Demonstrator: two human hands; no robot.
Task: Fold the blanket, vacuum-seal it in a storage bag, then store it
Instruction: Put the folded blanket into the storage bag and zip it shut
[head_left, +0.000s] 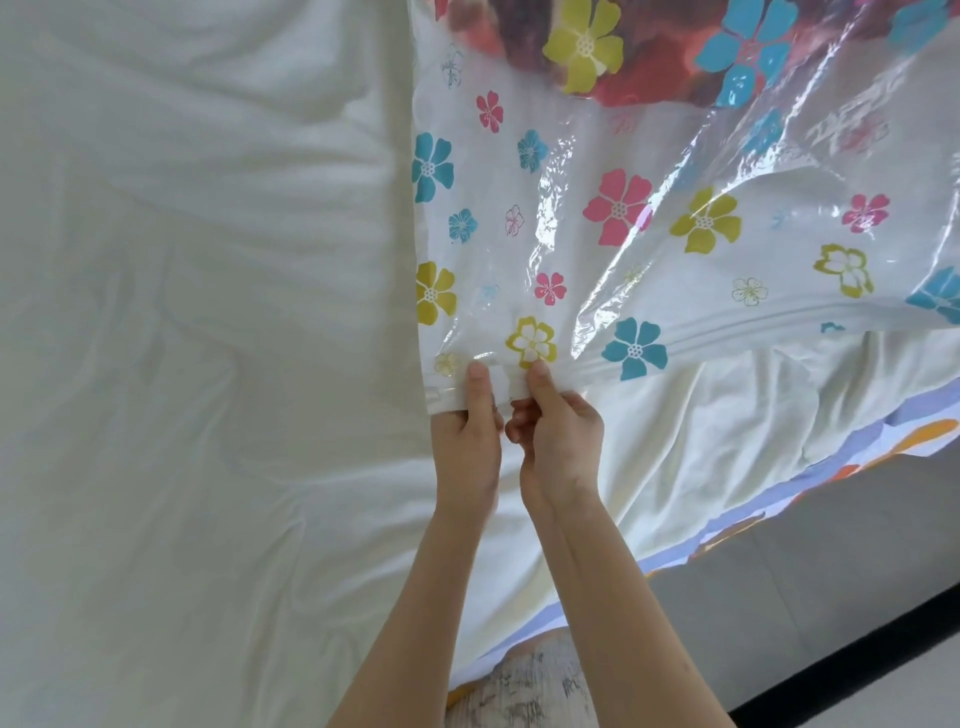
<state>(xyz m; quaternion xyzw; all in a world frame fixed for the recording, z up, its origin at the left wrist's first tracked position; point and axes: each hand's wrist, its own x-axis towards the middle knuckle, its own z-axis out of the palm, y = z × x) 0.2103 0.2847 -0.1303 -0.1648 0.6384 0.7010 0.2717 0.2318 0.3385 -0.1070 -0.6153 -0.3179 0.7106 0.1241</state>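
A clear plastic storage bag printed with pink, blue and yellow flowers lies on the bed. A red-brown patterned blanket shows through it at the top of the view. The bag's zip strip runs along its near edge. My left hand pinches the near left corner of that strip. Right beside it, my right hand pinches the strip, with a small white slider clip between the two thumbs.
A wrinkled white bed sheet covers the left and middle. The bed's edge with a coloured patterned cover runs diagonally at the right, and grey floor lies beyond it.
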